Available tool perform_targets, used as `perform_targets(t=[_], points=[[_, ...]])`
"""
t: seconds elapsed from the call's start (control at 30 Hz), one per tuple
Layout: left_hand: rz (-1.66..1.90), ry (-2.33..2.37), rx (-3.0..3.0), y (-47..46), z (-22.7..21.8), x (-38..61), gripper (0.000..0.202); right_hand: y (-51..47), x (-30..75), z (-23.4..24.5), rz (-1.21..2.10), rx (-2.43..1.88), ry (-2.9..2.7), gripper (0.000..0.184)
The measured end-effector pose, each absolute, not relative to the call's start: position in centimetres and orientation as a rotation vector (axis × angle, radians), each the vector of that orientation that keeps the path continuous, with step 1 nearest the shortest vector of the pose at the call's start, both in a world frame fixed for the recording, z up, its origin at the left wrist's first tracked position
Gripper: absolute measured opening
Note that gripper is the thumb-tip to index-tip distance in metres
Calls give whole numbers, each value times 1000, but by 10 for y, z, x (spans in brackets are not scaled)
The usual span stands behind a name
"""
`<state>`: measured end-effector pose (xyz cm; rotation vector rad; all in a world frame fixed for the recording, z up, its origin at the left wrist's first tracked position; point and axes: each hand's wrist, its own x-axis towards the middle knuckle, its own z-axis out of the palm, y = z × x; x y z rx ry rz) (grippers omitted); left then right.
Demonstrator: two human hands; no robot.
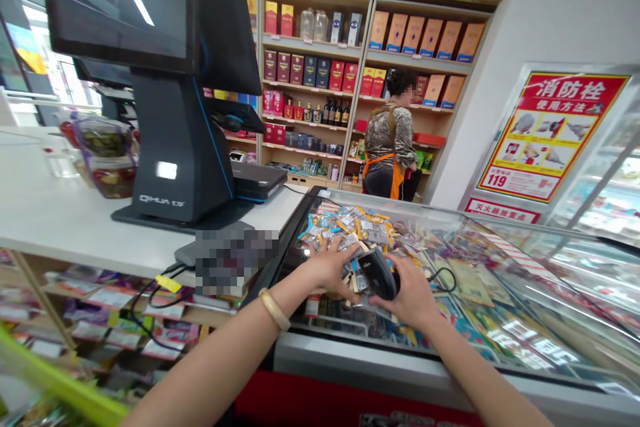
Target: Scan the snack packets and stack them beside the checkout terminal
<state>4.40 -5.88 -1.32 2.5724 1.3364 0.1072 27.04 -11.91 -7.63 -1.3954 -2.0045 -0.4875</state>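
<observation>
A pile of small snack packets [367, 225], blue, orange and clear, lies on the glass top of a chest freezer [370, 353]. My left hand [331, 268] rests over the near side of this pile with its fingers spread; a bracelet circles that wrist. Close beside it, my right hand [413, 290] is wrapped around a black barcode scanner [379, 273], tilted over the packets. The scanner's cable [444, 273] curls out on the right. Packets directly beneath the scanner and my left palm are partly hidden.
Left of the freezer, a white counter [55, 213] carries a black point-of-sale terminal [175, 140] and bagged jars [107, 153]. A co-worker [390, 133] in an orange apron stands by shelves of boxes [310, 70]. A red-and-yellow sign [553, 137] hangs on the right wall.
</observation>
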Motion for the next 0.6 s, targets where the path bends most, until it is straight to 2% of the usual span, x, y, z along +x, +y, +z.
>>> perform_targets(t=[0.13, 0.27, 0.4, 0.47, 0.6], points=[[173, 1386, 2580, -52, 6, 45, 106, -117, 282, -69, -504, -1344, -1966, 86], [221, 1570, 2545, -42, 14, 49, 91, -105, 296, -51, -523, -1321, -1901, 78], [258, 1638, 2536, -36, 8, 46, 69, -78, 311, -34, -579, -1304, -1796, 53], [345, 1634, 2529, -35, 4, 43, 59, -64, 319, -32, -623, -1274, -1739, 46], [623, 1488, 2417, -32, -5, 38, 52, -50, 333, -41, -675, -1216, -1735, 29]])
